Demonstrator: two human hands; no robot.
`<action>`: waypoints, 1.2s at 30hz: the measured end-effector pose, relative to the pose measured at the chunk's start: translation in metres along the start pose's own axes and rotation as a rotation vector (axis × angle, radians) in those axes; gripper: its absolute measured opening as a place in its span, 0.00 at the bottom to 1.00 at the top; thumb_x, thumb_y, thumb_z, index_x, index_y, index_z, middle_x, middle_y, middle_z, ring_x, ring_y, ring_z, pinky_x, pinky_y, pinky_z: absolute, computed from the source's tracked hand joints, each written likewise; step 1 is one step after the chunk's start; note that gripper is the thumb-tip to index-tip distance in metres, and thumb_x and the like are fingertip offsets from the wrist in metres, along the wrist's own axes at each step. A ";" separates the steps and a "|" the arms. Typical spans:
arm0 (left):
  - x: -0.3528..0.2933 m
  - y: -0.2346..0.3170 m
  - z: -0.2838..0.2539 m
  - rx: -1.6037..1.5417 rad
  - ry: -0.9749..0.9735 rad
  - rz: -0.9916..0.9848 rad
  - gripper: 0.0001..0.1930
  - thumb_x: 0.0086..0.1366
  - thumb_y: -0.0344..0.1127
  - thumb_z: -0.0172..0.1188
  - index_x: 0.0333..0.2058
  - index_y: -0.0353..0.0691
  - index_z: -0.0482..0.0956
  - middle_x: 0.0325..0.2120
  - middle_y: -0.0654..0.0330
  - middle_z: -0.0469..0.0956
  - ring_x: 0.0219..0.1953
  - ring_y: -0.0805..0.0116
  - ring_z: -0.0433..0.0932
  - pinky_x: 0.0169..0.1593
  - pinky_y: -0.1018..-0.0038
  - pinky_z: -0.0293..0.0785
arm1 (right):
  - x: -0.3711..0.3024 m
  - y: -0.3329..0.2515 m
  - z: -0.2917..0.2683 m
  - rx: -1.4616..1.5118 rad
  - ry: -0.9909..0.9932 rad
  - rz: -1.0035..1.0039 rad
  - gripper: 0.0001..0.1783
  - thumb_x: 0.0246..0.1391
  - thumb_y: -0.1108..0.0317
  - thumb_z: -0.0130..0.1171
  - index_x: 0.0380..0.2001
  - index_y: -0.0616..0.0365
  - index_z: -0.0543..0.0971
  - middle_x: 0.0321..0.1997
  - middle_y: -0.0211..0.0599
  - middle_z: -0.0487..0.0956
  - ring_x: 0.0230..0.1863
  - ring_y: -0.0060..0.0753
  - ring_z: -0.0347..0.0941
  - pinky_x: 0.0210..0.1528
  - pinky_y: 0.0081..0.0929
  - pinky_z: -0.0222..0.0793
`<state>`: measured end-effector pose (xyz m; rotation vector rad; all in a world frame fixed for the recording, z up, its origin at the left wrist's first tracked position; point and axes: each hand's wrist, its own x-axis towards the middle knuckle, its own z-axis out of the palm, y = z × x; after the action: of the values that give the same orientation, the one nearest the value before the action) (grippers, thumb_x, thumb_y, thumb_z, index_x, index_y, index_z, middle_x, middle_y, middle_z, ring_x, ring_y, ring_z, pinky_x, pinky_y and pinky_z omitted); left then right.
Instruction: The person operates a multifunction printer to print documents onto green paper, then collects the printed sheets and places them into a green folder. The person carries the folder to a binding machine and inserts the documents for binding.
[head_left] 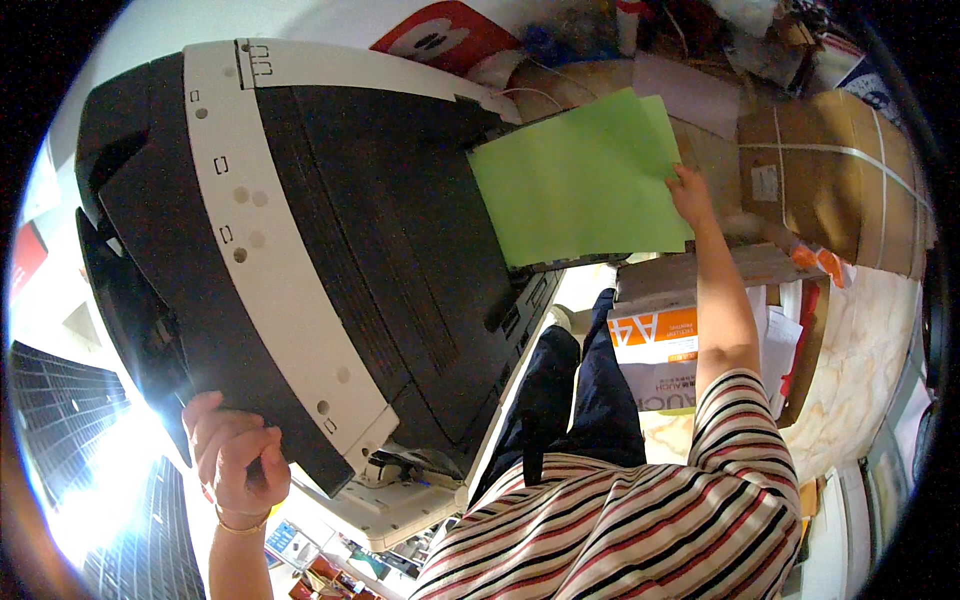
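- Green paper sheets, at least two with edges slightly offset, span the gap beside a large dark-and-cream office machine, their left end meeting its side; whether they run inside is hidden.
- At the outer edge, a person's right hand pinches the sheets, thumb and fingers closed on the right-hand margin.
- The left hand is half curled at the lower end of the machine's dark front panel; whether it grips or merely rests there, one cannot tell.
- The paper looks light and smooth, likely flexible enough to bend or crease, with layers apt to slide apart; a flat, gentle pinch at the margin, or support beneath the middle, should suit it best.
- Below the sheets sits a white-and-orange paper pack; a strapped cardboard box stands at right.
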<state>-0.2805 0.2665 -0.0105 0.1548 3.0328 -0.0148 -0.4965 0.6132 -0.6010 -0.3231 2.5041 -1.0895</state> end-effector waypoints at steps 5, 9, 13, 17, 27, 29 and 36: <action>0.005 -0.002 0.000 0.010 -0.001 0.029 0.03 0.56 0.30 0.54 0.24 0.42 0.72 0.15 0.59 0.73 0.23 0.65 0.73 0.49 0.58 0.67 | 0.002 0.016 0.004 0.078 -0.008 0.043 0.20 0.52 0.71 0.58 0.49 0.64 0.73 0.47 0.53 0.77 0.47 0.47 0.75 0.47 0.34 0.69; 0.002 0.000 0.000 0.011 0.004 0.012 0.03 0.56 0.30 0.54 0.24 0.41 0.72 0.15 0.59 0.73 0.23 0.64 0.73 0.49 0.58 0.67 | -0.001 -0.020 -0.013 0.076 -0.083 0.059 0.21 0.51 0.72 0.58 0.50 0.65 0.73 0.48 0.54 0.76 0.49 0.44 0.74 0.48 0.32 0.68; 0.003 -0.001 0.001 0.010 0.018 0.022 0.02 0.55 0.29 0.55 0.24 0.41 0.72 0.15 0.60 0.73 0.23 0.64 0.74 0.49 0.57 0.67 | 0.000 -0.014 -0.010 0.134 -0.025 -0.038 0.21 0.51 0.71 0.59 0.50 0.65 0.73 0.45 0.55 0.77 0.45 0.42 0.75 0.45 0.32 0.69; 0.001 0.000 0.001 0.010 0.015 0.010 0.02 0.53 0.27 0.55 0.24 0.41 0.72 0.16 0.59 0.73 0.24 0.64 0.74 0.50 0.57 0.67 | -0.003 -0.030 -0.015 -0.023 -0.069 0.046 0.21 0.51 0.70 0.59 0.49 0.64 0.74 0.34 0.51 0.77 0.33 0.39 0.73 0.36 0.32 0.68; 0.002 -0.001 -0.001 -0.017 0.003 0.018 0.03 0.51 0.24 0.54 0.23 0.40 0.73 0.16 0.59 0.73 0.23 0.64 0.73 0.49 0.56 0.68 | -0.007 -0.028 -0.013 0.095 -0.053 0.022 0.19 0.51 0.69 0.57 0.48 0.60 0.75 0.38 0.55 0.76 0.38 0.47 0.73 0.41 0.38 0.68; 0.003 -0.002 -0.001 -0.013 0.007 0.032 0.02 0.51 0.25 0.54 0.23 0.40 0.73 0.16 0.59 0.74 0.23 0.64 0.73 0.49 0.57 0.68 | -0.007 -0.022 -0.011 0.089 -0.049 0.011 0.19 0.51 0.69 0.57 0.48 0.60 0.74 0.39 0.54 0.76 0.39 0.47 0.73 0.42 0.38 0.69; 0.002 -0.003 0.001 -0.028 0.014 0.038 0.02 0.52 0.26 0.54 0.23 0.40 0.73 0.16 0.59 0.74 0.23 0.64 0.73 0.49 0.57 0.68 | -0.015 -0.047 0.003 0.152 -0.120 -0.023 0.21 0.52 0.72 0.58 0.51 0.61 0.72 0.32 0.47 0.78 0.32 0.36 0.73 0.37 0.30 0.69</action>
<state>-0.2824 0.2638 -0.0116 0.2109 3.0413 0.0323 -0.4795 0.5846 -0.5640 -0.3631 2.3032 -1.2236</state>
